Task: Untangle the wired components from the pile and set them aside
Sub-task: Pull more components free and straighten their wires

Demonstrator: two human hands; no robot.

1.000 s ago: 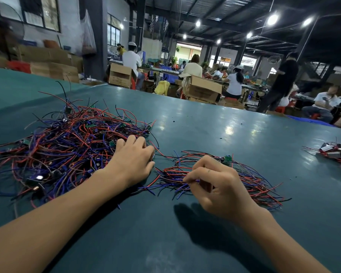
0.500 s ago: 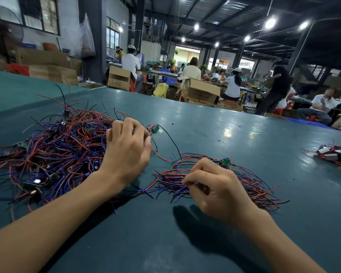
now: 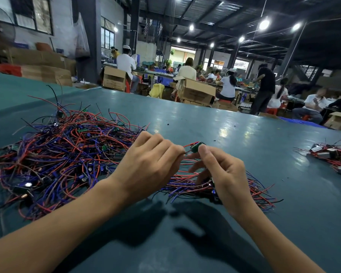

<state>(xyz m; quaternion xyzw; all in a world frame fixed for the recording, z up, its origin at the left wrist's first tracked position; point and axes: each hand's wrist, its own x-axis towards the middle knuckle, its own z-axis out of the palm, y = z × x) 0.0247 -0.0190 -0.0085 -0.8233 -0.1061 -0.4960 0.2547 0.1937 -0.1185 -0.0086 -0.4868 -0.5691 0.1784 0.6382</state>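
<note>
Fingers (image 3: pixel 204 154) of the right hand (image 3: pixel 227 174) pinch a small green component (image 3: pixel 196 147) between thumb and forefinger, held up off the surface (image 3: pixel 224 123); the remaining fingers hang loosely curled. The left hand (image 3: pixel 150 164) is curled just beside it, its fingertips nipping the red and black leads (image 3: pixel 187 146) that run from the component. Under the right hand, toward the near edge, lies the sorted bundle (image 3: pixel 254 192). The tangled pile (image 3: pixel 63 154) spreads toward the left edge, and the two all but meet behind the left wrist. A separate heap (image 3: pixel 331 156) sits at the right edge. The left hand hides whether the leads are free of the pile. If they are snagged, a hard pull could tear a lead from the component or drag pile strands over the bundle. Setting it down so near the pile risks a fresh tangle.
</note>
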